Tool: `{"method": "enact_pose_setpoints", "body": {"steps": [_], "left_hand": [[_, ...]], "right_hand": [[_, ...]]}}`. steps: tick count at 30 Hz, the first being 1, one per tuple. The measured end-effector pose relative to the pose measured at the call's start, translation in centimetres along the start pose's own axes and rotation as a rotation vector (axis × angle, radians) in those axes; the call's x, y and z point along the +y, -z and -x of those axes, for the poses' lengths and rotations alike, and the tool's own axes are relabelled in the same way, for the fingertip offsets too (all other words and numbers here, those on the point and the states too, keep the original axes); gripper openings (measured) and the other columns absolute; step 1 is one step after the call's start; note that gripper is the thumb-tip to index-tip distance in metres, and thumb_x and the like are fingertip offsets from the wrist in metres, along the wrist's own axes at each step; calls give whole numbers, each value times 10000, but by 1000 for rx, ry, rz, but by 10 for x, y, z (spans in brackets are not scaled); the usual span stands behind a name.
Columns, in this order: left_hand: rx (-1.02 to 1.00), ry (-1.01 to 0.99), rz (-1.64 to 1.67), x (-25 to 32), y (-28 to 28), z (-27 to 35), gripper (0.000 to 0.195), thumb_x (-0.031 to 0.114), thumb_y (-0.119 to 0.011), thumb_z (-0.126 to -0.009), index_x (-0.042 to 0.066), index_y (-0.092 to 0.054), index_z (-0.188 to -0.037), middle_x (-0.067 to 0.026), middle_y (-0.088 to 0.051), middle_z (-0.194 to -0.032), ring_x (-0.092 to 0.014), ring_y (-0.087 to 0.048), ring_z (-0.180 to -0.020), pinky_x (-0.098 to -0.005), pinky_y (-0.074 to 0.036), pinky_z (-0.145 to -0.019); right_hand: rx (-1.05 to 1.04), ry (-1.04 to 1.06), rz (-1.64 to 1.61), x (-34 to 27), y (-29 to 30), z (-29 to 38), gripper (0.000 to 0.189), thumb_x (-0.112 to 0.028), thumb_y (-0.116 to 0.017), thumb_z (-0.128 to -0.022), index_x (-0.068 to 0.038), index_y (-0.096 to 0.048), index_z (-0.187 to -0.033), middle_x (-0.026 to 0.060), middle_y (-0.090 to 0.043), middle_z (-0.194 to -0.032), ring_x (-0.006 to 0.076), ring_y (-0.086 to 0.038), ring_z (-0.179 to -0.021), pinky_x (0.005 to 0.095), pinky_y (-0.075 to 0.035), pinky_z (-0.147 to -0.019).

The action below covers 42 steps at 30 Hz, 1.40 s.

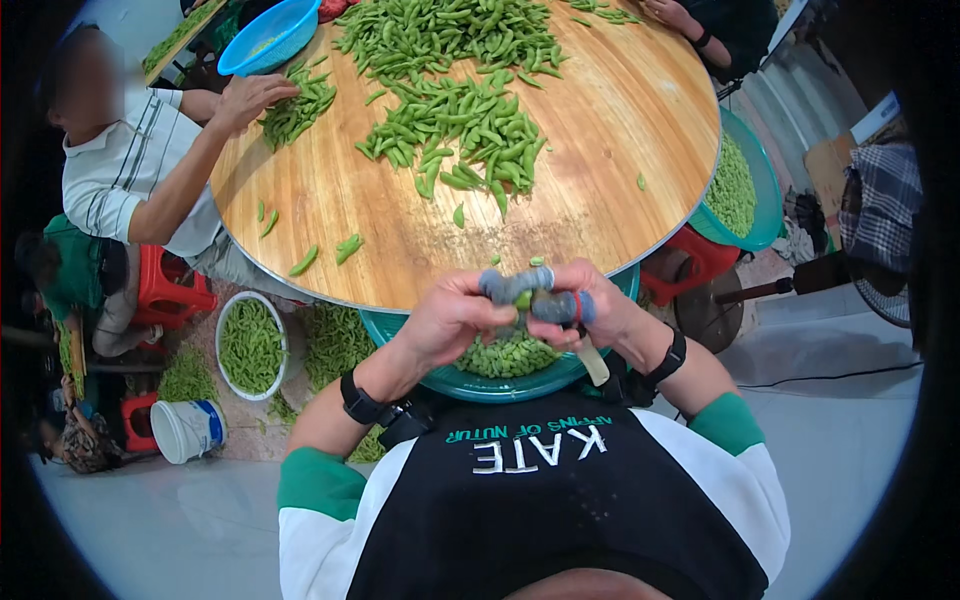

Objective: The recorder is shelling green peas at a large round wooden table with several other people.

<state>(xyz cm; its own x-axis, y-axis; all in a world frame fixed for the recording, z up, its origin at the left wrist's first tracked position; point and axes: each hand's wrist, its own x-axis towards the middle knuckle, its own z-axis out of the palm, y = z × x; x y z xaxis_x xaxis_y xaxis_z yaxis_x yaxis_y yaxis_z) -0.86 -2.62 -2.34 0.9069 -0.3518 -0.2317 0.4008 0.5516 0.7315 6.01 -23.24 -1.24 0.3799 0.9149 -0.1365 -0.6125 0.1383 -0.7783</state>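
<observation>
My left hand [450, 311] and my right hand [581, 307] meet over a teal plastic basin [405, 352] at the table's near edge. Between their fingertips is a green soybean pod [523, 300], partly hidden by grey finger wraps. From under my right hand sticks out the pale handle of a small tool [595, 364]; its other end is hidden. Shelled green beans [510, 356] lie in the basin below. Beyond my hands, a pile of pods [480, 135] is spread on the round wooden table [615, 157].
At left, a person's hand [251, 97] touches a smaller pod heap [300, 109] near a blue basket [274, 37]. Another person's hand [671, 15] rests at the far right edge. A white bucket of pods [251, 345], a red stool [690, 259] and a green basin of beans [735, 187] surround the table.
</observation>
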Motion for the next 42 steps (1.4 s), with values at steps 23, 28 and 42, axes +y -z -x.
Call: {"method": "enact_pose_setpoints", "body": {"steps": [23,28,42], "left_hand": [[-15,234,-216,3,6,11,144,169,-592,-925,32,-606,-882,1,-570,-696,-61,-511,-555,-209,-386,-451],[163,162,-433,10,-7,22,128,152,-592,-916,28,-592,-881,0,-559,-697,-77,-530,-593,-221,-414,-494],[53,-356,-2033,77,18,42,214,28,-587,-752,47,-611,-963,-123,-517,-826,-308,-539,-858,-403,-451,-722]], "right_hand": [[140,495,1200,6,0,-13,223,-73,-718,-714,-9,-558,-856,160,-552,-671,312,-553,-576,373,-429,-526],[49,356,1196,14,8,-10,261,-50,-670,-744,-14,-596,-992,129,-595,-767,273,-591,-684,345,-462,-619],[-48,285,1464,-10,5,-3,265,-52,-658,-700,-51,-566,-948,162,-577,-733,377,-594,-722,460,-467,-614]]}}
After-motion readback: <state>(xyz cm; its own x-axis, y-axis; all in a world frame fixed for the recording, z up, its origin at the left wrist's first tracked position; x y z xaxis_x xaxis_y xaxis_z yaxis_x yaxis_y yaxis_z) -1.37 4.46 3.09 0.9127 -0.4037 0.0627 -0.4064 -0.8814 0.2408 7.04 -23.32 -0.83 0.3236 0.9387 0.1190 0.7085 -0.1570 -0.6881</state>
